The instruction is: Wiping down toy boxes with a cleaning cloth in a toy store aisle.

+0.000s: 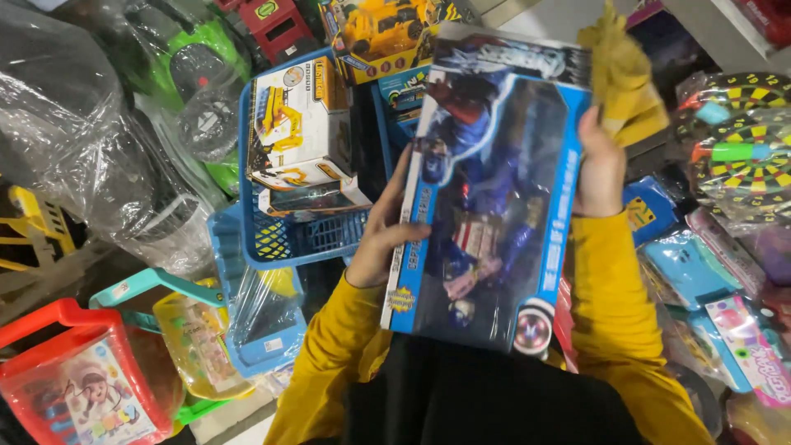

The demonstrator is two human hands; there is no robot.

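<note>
A tall blue toy box (486,189) with a clear window and a robot figure inside is held upright in front of me. My left hand (381,231) grips its left edge, thumb across the front. My right hand (600,165) presses against its right edge and also clutches a crumpled yellow cloth (622,78) near the box's top right corner. Both arms wear yellow sleeves.
A blue plastic basket (288,239) behind the box holds a yellow-and-white excavator toy box (298,124). Plastic-wrapped ride-on toys (124,140) fill the left. A red case (74,379) lies lower left. Dartboard packs (741,140) and other packaged toys (725,330) crowd the right.
</note>
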